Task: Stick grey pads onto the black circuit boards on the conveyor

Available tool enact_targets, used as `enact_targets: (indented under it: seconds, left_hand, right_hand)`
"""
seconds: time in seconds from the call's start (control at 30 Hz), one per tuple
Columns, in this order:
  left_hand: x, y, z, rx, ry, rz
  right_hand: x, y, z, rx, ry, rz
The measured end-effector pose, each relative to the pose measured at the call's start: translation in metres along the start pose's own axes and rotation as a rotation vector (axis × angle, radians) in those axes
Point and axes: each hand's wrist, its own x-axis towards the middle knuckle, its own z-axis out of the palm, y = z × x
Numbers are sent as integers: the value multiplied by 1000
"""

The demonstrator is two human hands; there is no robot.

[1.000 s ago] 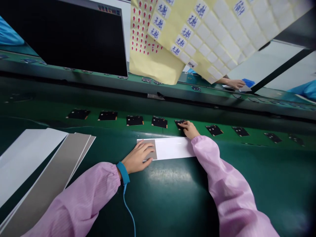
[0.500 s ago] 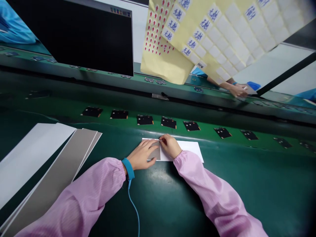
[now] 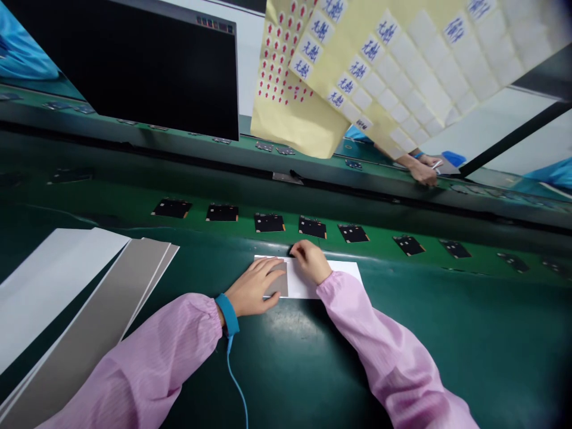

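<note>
A white backing strip lies flat on the dark green bench just below the middle of the frame, with one grey pad at its left end. The left hand rests spread and flat on that grey pad, pinning it. The right hand sits at the strip's upper edge, fingertips pinched together on something small and dark; what it is cannot be made out.

The step in hand looks like lifting a pad or film from the strip; the next move likely calls for a steady peel while the left hand holds the strip down.

Beyond the strip, black parts ride in a row on the green conveyor. No containers show. Grey and white sheets are stacked at lower left; yellow label sheets hang at the top.
</note>
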Motion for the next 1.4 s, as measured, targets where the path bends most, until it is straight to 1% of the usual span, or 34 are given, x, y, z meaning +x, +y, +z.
enact_targets:
  seconds: [0.07,0.13,0.17,0.23,0.3,0.37,0.57,0.67,0.77,0.83,0.87,0.93,1.0,1.07,1.1,1.17,1.23,1.33,1.4]
  left_hand:
    - [0,0,-1,0,-5,3]
    - [0,0,-2,-5,-10,0]
    - [0,0,-2,-7,-11,-1]
    - [1,0,-2,-6,-9,-2]
    - [1,1,-2,-4,-8,-6]
    - [2,1,-2,-7,-8,-15]
    - [3,1,-3,-26,-11,-35]
    - [3,1,-3,-23,-19,-41]
    - [3,1,-3,-12,-24,-37]
    - [2,0,-2,-9,-17,-29]
    - [2,0,-1,-9,-14,-24]
    - [2,0,-1,-9,-10,-17]
    - [2,0,-1,-6,-13,-17]
    - [2,1,-2,-3,-17,-21]
    - [2,1,-2,-3,-20,-21]
    - [2,1,-2,-1,-23,-18]
    - [1,1,-1,-2,-19,-12]
    - [1,0,0,-5,-5,-12]
    - [1,0,1,-9,0,-15]
  right_hand:
    - [20,22,-19,41,70,29]
    - [44,46,-39,19,101,97]
    - [55,58,-47,3,84,144]
    - [73,76,-58,-26,7,235]
    - [82,88,-62,-53,-85,291]
    - [84,95,-63,-83,-130,309]
    - [83,112,-63,-146,-127,337]
    - [81,120,-62,-177,-83,342]
    - [70,123,-57,-219,46,295]
    - [58,123,-54,-280,119,194]
    - [52,124,-54,-324,127,129]
    - [41,125,-56,-423,75,11]
    - [35,126,-62,-500,-19,-37]
    - [31,121,-67,-529,-75,-9]
    - [29,114,-68,-521,-67,8]
    - [22,93,-63,-450,2,-1]
    - [8,61,-48,-302,58,-77]
    - [-14,13,-16,-35,-73,-157]
    - [-24,-7,2,9,-87,-163]
